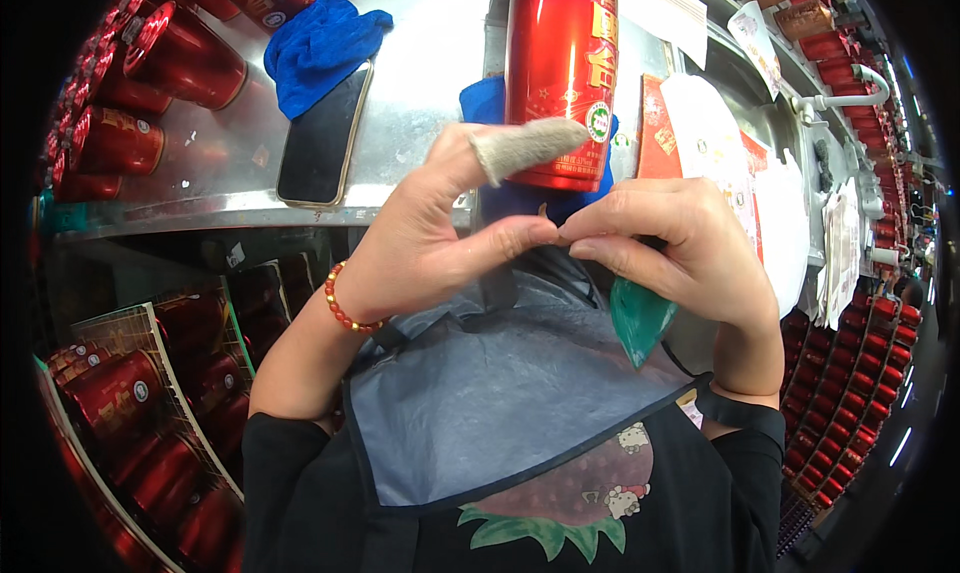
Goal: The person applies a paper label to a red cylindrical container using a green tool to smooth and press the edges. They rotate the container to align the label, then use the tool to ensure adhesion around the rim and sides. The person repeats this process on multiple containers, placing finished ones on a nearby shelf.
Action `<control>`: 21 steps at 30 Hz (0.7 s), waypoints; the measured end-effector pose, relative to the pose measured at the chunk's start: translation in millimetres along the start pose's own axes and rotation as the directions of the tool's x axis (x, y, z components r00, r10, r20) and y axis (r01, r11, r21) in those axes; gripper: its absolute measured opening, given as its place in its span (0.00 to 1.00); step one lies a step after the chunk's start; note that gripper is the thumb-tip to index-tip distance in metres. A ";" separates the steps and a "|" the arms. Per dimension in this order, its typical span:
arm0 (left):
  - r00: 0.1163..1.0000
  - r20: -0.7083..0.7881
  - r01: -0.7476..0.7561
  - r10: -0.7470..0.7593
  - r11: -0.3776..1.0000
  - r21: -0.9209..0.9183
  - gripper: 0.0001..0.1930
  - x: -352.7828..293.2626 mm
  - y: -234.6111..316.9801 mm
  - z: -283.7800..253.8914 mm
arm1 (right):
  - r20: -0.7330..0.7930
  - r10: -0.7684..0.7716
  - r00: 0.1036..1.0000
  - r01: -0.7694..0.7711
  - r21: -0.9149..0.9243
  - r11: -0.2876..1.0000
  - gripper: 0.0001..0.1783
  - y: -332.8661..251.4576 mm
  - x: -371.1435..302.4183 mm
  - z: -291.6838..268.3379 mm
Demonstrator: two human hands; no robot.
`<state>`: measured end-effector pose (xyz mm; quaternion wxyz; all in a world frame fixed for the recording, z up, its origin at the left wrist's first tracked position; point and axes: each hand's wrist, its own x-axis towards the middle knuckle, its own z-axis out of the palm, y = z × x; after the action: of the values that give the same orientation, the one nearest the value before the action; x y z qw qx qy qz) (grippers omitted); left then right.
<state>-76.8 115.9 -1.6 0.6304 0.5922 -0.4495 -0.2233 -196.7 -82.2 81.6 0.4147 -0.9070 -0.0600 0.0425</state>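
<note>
My left hand (440, 228) has its index finger, covered by a beige cloth finger cot (532, 147), stretched out in front of the red bottle (562, 68). Its thumb reaches right, where the tip meets the fingertips of my right hand (665, 235). A tiny brownish bit shows at that thumb tip, too small to name. My right thumb and index finger are pinched together, and its curled fingers hold a pointed green plastic-looking piece (642, 318), partly hidden by the palm. The shiny bottle, with gold lettering, rests on a blue cloth (484, 101) just beyond my hands.
A phone (322, 143) and a crumpled blue cloth (325, 48) lie on the metal table (425, 73). Red containers (185, 58) crowd the left, with more on racks (850, 393) at right. White and red paper sheets (695, 123) lie right of the bottle.
</note>
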 end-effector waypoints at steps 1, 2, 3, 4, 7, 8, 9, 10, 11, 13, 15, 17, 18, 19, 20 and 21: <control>0.999 0.026 -0.024 0.024 1.000 0.000 0.26 1.1 0.4 -0.2 | 0.027 -0.004 1.000 0.005 -0.014 1.000 0.06 -1.8 0.4 -2.4; 0.998 0.064 -0.027 0.027 1.000 0.009 0.27 1.8 0.4 -1.2 | 0.055 -0.010 0.998 0.012 -0.027 1.000 0.06 -3.4 1.0 -3.7; 0.995 0.101 -0.030 0.028 0.999 0.019 0.27 2.5 0.2 -2.6 | 0.055 -0.011 0.998 0.013 -0.027 1.000 0.06 -4.7 1.2 -3.9; 0.990 0.137 -0.034 0.029 0.999 0.029 0.28 2.8 0.7 -4.0 | 0.056 -0.013 0.998 0.015 -0.027 1.000 0.06 -5.9 1.4 -3.8; 0.992 0.129 0.000 -0.009 0.998 0.065 0.27 3.2 3.3 -9.0 | 0.022 -0.017 1.000 0.018 -0.031 0.999 0.06 -2.8 -0.3 -1.7; 0.993 0.121 0.004 -0.014 0.997 0.080 0.27 2.8 3.1 -10.1 | 0.006 -0.020 1.000 0.021 -0.032 0.999 0.06 -0.8 -1.3 -0.7; 0.995 0.095 -0.001 -0.005 0.998 0.059 0.25 2.2 0.9 -9.6 | -0.009 0.006 1.000 -0.007 -0.024 1.000 0.06 0.5 -1.7 -0.2; 0.999 0.036 0.033 -0.034 0.999 0.036 0.24 1.3 -0.4 -7.1 | -0.025 0.034 0.999 -0.034 -0.016 0.999 0.07 1.6 -1.9 0.1; 0.998 -0.023 0.065 -0.065 0.998 0.012 0.23 -0.5 -0.9 -3.5 | -0.040 0.060 0.997 -0.060 -0.008 0.998 0.07 2.0 -1.5 0.5; 0.983 -0.147 0.101 -0.105 0.994 -0.038 0.21 -3.5 -2.1 5.1 | -0.011 0.185 0.983 -0.185 -0.015 0.983 0.08 -1.2 1.3 -2.8; 0.967 -0.237 0.094 -0.090 0.996 0.004 0.21 -3.7 -8.2 9.5 | -0.022 0.261 0.965 -0.260 0.012 0.965 0.07 -3.5 4.0 -2.6; 0.949 -0.311 0.080 -0.060 0.995 0.053 0.21 -6.6 -14.0 12.5 | -0.058 0.281 0.958 -0.280 0.027 0.960 0.07 3.0 3.8 1.0; 0.944 -0.324 0.089 -0.065 0.994 0.058 0.21 -7.8 -14.8 13.9 | -0.076 0.291 0.954 -0.290 0.034 0.957 0.07 5.6 3.9 2.0; 0.938 -0.339 0.098 -0.071 0.993 0.064 0.21 -8.7 -15.1 15.6 | -0.077 0.303 0.950 -0.302 0.024 0.953 0.07 5.8 4.1 0.8; 0.933 -0.352 0.107 -0.077 0.992 0.068 0.21 -9.3 -15.1 17.2 | -0.078 0.314 0.946 -0.314 0.014 0.949 0.08 5.8 3.9 -1.4; 0.932 -0.351 0.123 -0.093 0.990 0.062 0.21 -10.4 -14.7 18.9 | -0.080 0.326 0.942 -0.327 0.005 0.945 0.08 6.2 3.5 -3.5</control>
<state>-94.0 111.1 -20.7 0.6613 0.6719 -0.3068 -0.1307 -192.3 -88.3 79.1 0.4000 -0.9071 0.1074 0.0743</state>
